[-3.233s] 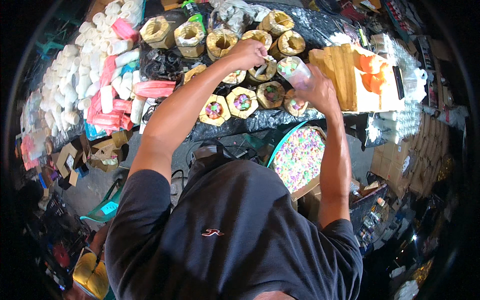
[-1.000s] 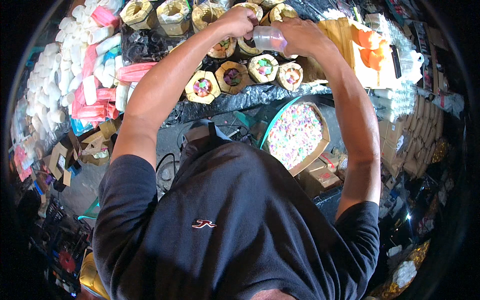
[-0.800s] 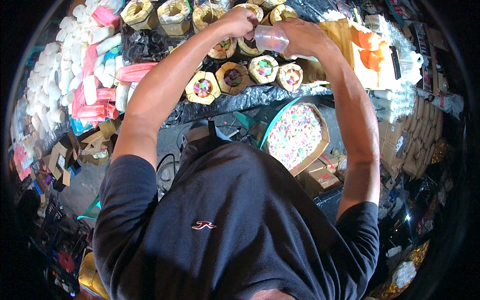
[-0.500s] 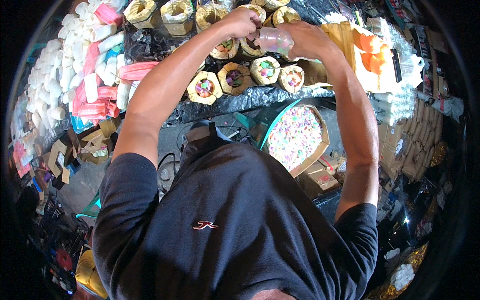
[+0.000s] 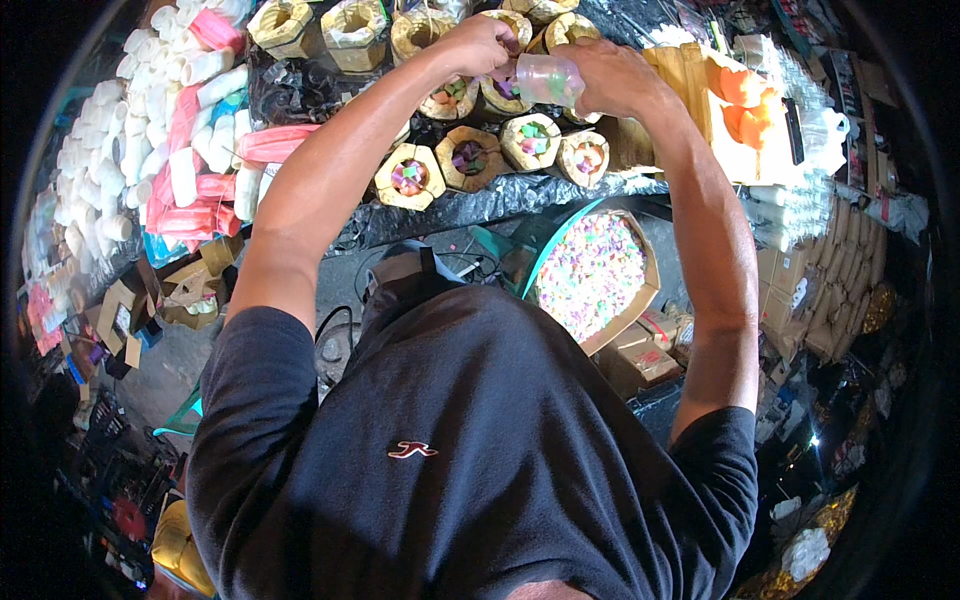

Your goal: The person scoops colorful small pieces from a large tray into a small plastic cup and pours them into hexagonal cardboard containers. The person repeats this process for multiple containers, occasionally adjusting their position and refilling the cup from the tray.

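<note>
My right hand [image 5: 612, 78] grips a clear plastic cup [image 5: 548, 82], tipped on its side with its mouth toward the left. Coloured bits show faintly through its wall. Under the mouth stands a hexagonal tube [image 5: 494, 104] with purple pieces visible inside. My left hand [image 5: 482, 46] is closed beside the cup's mouth, above the tubes; what its fingers hold, if anything, is hidden. Closer to me, a front tube [image 5: 388, 190] and several others contain bright coloured pieces. Farther back, a hollow tube [image 5: 352, 50] stands among more of the same kind.
A carton [image 5: 640, 292] heaped with small coloured pieces stands below the table edge, beside a green basin [image 5: 545, 250]. White plastic cylinders [image 5: 120, 130] and pink bundles [image 5: 278, 142] pile up at left. Orange items [image 5: 745, 105] lie in a tray at right. Black plastic sheeting [image 5: 450, 222] covers the table's front.
The coloured bits in the cup have become fewer, and purple pieces now show in the tube under its mouth. Both hands stay in nearly the same place.
</note>
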`<state>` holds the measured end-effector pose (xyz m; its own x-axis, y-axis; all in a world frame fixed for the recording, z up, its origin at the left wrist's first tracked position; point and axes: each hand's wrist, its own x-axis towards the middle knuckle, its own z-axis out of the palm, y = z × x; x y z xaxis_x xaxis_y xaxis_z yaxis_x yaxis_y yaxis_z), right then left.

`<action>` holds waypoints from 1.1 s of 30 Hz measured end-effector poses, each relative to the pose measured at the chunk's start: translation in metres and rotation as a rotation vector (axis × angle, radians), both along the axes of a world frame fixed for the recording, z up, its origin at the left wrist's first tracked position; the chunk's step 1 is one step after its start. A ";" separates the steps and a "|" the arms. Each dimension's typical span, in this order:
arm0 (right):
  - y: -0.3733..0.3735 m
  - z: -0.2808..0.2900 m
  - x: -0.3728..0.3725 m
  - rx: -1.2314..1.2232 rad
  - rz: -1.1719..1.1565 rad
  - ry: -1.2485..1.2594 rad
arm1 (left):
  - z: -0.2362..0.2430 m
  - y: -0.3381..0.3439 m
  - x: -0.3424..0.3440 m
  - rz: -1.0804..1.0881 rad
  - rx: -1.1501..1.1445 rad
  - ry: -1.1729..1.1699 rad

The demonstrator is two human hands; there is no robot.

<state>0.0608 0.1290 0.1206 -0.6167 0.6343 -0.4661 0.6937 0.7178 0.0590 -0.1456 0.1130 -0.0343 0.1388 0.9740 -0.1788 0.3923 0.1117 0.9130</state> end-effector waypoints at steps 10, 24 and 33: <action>0.004 -0.008 0.009 0.009 0.008 0.019 | 0.021 -0.003 0.003 -0.077 -0.034 0.082; 0.006 -0.014 0.006 0.115 0.086 0.026 | 0.012 -0.004 0.005 -0.047 0.049 0.132; 0.008 -0.010 0.002 0.044 0.065 -0.009 | -0.003 0.001 0.004 -0.015 -0.057 -0.035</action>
<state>0.0626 0.1375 0.1108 -0.6529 0.6135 -0.4442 0.6452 0.7577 0.0979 -0.1416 0.1140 -0.0370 0.1601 0.9602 -0.2290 0.3620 0.1587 0.9186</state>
